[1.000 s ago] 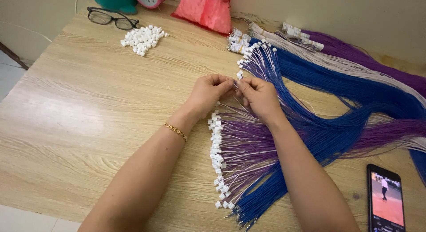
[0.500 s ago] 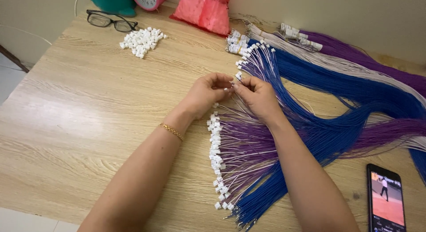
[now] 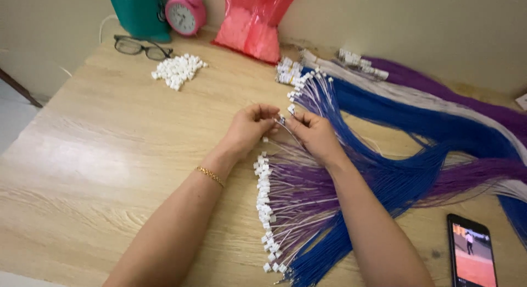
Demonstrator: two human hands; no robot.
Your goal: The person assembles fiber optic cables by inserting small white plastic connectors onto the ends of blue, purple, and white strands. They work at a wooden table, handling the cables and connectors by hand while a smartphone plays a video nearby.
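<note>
Both hands, left (image 3: 250, 130) and right (image 3: 314, 134), pinching one thin wire end (image 3: 281, 120) mid-surface, beside fanned purple-and-blue wires (image 3: 307, 204) with white plastic connectors, for easy reach.

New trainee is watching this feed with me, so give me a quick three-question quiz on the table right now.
1. True or false: the pile of loose white connectors lies beside the glasses.
2. Which wrist bears the gold bracelet: A left, B right?
3. What lies at the table's lower right corner?

Key: 1 true. 2 A. 3 A phone with its screen lit. Both hands, left hand and right hand, pinch a thin wire.
</note>
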